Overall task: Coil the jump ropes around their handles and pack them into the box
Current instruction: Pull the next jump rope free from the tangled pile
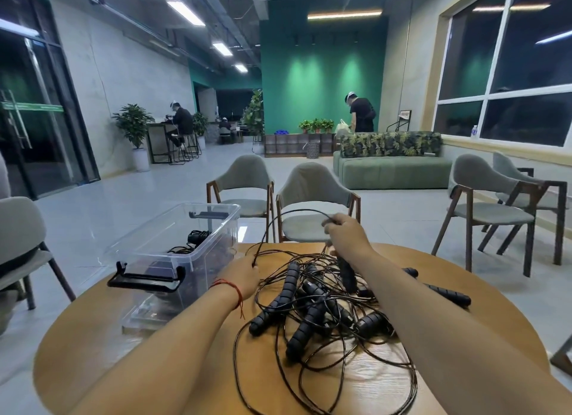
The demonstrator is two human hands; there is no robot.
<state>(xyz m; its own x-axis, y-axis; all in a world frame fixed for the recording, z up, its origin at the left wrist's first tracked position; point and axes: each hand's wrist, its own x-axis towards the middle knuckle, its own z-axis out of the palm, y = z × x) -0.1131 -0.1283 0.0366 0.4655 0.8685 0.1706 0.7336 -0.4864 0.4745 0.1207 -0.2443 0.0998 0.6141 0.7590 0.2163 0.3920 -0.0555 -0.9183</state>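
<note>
My left hand (243, 275) pinches a thin black cord (309, 210); my right hand (345, 233) grips its loop above tangled black ribbed-handled jump ropes (306, 325) beside the clear plastic box (161, 229).

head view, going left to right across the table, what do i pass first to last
clear box → left hand pinching a cord → right hand holding that cord → outermost black handle

Round wooden table (192, 368), bearing a clear plastic box (148, 256) at left, beside a tangled pile of black jump ropes (312, 309) at centre; one handle (448, 294) lying apart at right.
</note>
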